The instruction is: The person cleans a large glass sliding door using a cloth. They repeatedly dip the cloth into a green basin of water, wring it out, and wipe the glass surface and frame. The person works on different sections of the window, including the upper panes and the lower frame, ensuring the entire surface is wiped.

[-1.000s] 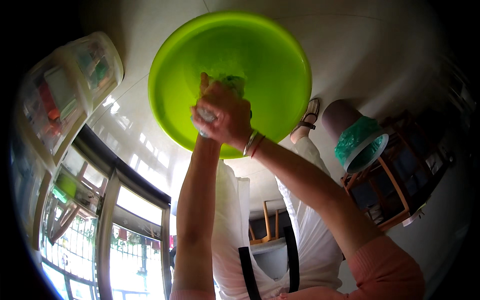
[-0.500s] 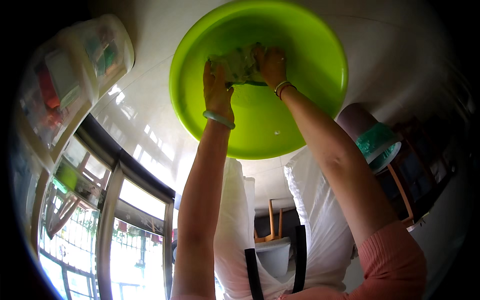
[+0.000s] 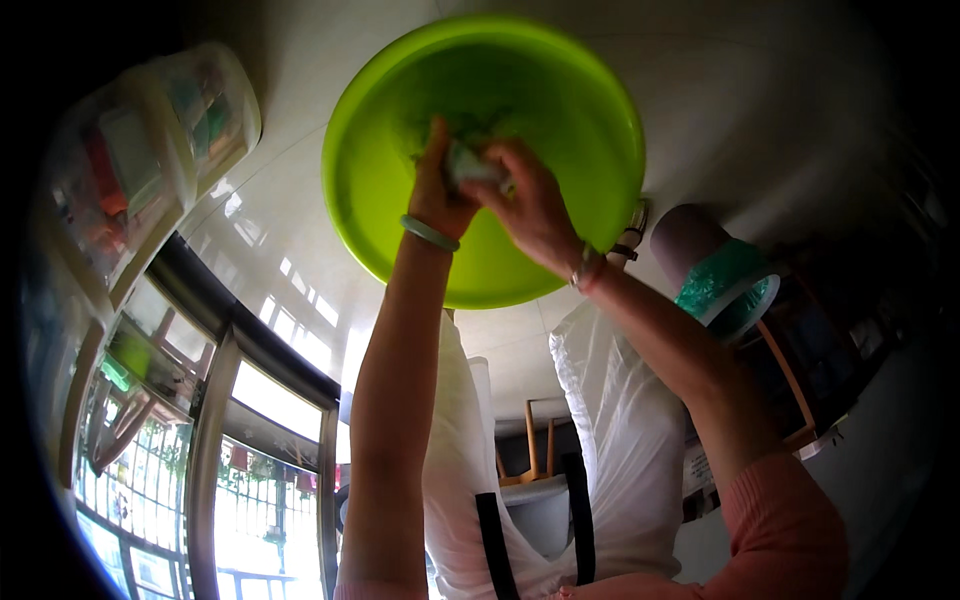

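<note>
Both hands are inside a wide lime-green basin (image 3: 545, 265). My left hand (image 3: 440, 190), with a pale green bangle at its wrist, is closed around one side of a bunched pale cloth (image 3: 465, 165). From the other side my right hand (image 3: 525, 200) grips the same cloth, its fingers curled and blurred by motion. Only a small whitish part of the cloth shows between the hands. Greenish dark folds or patterning beyond the fingers are too blurred to make out.
A bin with a green liner (image 3: 725, 285) lies right of the basin, near dark wooden furniture (image 3: 800, 390). At left stand clear plastic drawers (image 3: 125, 165) with a sliding glass door (image 3: 270, 440) below them. The basin rests on a shiny tiled floor (image 3: 290, 240) before my legs.
The cloth was spread between my two hands and is now bunched. My right hand has come nearer and closer to my left. The basin appears lower and further left in view.
</note>
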`<state>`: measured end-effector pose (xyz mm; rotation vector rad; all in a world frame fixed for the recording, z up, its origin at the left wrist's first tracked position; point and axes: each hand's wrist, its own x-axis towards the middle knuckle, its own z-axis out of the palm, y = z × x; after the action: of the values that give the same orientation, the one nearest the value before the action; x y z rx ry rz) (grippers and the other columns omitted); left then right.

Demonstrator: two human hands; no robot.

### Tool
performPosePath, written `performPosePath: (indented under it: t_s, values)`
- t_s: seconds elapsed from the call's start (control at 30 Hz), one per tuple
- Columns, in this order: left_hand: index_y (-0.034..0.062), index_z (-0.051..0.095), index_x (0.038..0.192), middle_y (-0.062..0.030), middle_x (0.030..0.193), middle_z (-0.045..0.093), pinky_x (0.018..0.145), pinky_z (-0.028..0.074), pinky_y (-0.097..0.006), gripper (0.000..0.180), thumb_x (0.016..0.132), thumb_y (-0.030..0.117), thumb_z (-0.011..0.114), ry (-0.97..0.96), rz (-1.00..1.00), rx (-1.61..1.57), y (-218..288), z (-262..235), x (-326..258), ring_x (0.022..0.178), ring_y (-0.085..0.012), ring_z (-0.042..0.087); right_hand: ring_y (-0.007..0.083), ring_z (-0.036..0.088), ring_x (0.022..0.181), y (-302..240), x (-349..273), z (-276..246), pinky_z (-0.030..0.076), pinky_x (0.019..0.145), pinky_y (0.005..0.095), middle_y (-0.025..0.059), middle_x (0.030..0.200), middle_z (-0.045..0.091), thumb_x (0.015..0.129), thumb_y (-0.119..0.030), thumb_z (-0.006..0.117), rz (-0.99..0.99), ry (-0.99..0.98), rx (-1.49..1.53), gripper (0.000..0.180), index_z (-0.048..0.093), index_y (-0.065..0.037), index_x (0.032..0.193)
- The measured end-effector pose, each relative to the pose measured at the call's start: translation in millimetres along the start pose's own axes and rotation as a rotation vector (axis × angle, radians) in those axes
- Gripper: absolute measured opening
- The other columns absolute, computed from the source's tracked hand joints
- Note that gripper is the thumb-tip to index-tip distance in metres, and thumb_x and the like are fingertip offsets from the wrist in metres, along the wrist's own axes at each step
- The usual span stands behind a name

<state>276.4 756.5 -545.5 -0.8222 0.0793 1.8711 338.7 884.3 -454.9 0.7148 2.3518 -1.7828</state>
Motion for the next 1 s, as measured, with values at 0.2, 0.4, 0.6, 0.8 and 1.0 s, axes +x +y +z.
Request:
performPosePath:
  t_s: [0.2,0.4,0.6,0.8,1.0]
  values:
    - [0.0040,0.057,0.118,-0.0130,0.111,0.064,0.089,0.052,-0.039,0.038,0.097,0.035,0.051,0.248,0.020,0.262,-13.5,31.6,-28.2,0.098,-0.0275,0.063,0.0175,0.057,0.083,-61.4,-48.1,-57.4,0.047,0.073,0.0307,0.0074,0.094,0.057,0.081,-0.013,0.073,0.020,-0.166,0.296,0.028,0.053,-0.001,0.097]
    - [0.0018,0.043,0.134,-0.0126,0.131,0.054,0.100,0.044,-0.038,0.060,0.081,0.008,0.071,0.182,0.263,1.140,-49.6,37.9,-78.7,0.118,-0.0249,0.054,0.0136,0.056,0.103,-14.9,-6.8,-53.7,0.048,0.087,0.0290,0.0058,0.108,0.057,0.089,-0.021,0.068,0.436,0.268,0.941,0.045,0.048,-0.003,0.125]
    - [0.0012,0.040,0.136,-0.0117,0.132,0.052,0.101,0.043,-0.036,0.068,0.082,0.021,0.075,0.278,0.053,0.558,-63.3,103.8,-84.9,0.120,-0.0224,0.052,0.0107,0.060,0.090,-4.6,-9.0,-38.4,0.051,0.081,0.0276,0.0026,0.101,0.062,0.091,-0.026,0.064,0.649,-0.092,1.470,0.032,0.059,-0.008,0.117]
    - [0.0042,0.003,0.148,-0.0167,0.132,0.048,0.101,0.042,-0.036,0.106,0.078,0.033,0.078,0.446,0.133,1.021,-62.3,103.4,-69.7,0.121,-0.0273,0.051,0.0099,0.059,0.083,-4.5,-3.1,-29.8,0.051,0.073,0.0254,0.0014,0.092,0.060,0.086,-0.023,0.071,0.599,-0.080,1.125,0.024,0.060,-0.005,0.098]
    - [0.0071,-0.013,0.148,-0.0243,0.122,0.056,0.095,0.047,-0.040,0.124,0.070,0.037,0.079,0.538,0.004,1.671,-65.7,126.8,-66.0,0.110,-0.0356,0.060,0.0111,0.056,0.076,8.3,0.7,-26.4,0.049,0.068,0.0264,0.0027,0.089,0.060,0.082,-0.014,0.070,0.538,-0.075,0.772,0.017,0.059,-0.006,0.091]
